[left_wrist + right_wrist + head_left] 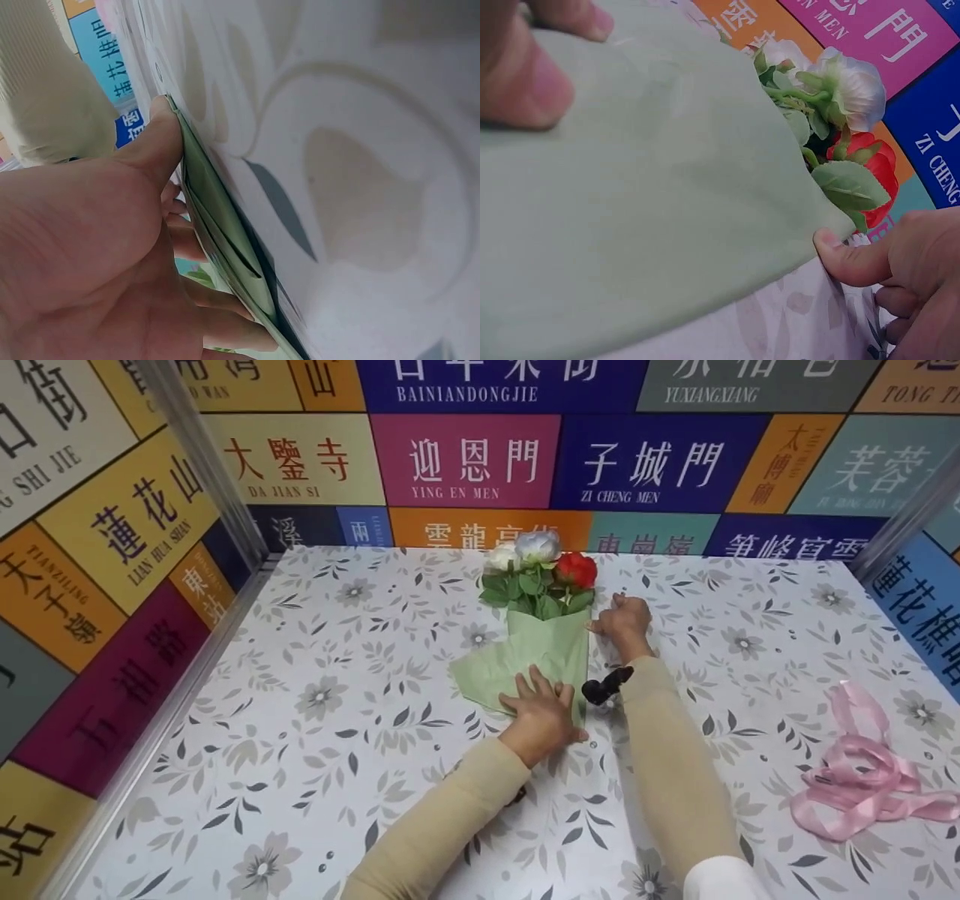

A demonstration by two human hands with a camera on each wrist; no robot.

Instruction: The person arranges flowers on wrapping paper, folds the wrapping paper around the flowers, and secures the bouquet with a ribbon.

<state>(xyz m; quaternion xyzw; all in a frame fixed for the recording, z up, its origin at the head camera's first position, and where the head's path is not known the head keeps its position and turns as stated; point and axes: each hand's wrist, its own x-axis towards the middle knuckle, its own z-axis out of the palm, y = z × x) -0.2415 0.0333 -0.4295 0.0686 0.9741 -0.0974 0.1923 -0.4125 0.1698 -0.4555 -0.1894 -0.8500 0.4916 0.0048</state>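
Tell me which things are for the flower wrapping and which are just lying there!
For wrapping:
- green paper, round the flowers' lower part
- red flower, white flower and pale flower

Just there:
- pink ribbon, loose and untouched, though maybe meant for tying
- patterned tablecloth underneath

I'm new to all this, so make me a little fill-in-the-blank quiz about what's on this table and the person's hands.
1. The wrapping paper is pale ____.
2. In the head view, the pink ribbon lies to the ____ of the wrapping paper.
3. The flower nearest the right hand is ____.
4. The ____ hand spreads its fingers over the wrapping paper.

Missing words: green; right; red; left.
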